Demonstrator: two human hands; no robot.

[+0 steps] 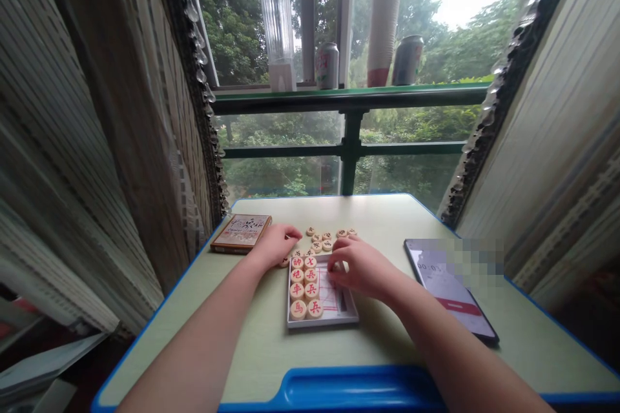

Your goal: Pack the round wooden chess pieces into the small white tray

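A shallow white box tray (322,322) lies on the table in front of me. Two columns of Chinese chess pieces with red characters (298,290) fill its left side, and printed red lines show on its bare right part. My right hand (358,266) is over the tray's right side, its fingertips closed around a pale chess piece (338,266), mostly hidden by the fingers. My left hand (277,245) hovers by the tray's far left corner with fingers apart and nothing visible in them. Beyond the tray lie several loose chess pieces with dark characters (327,245).
A brown printed box lid (242,232) lies left of my left hand. A phone (450,297) showing a timer lies at the right. Blue moulded trim (358,381) edges the table's near side. Cans (327,66) and stacked paper cups (385,19) stand on the window ledge.
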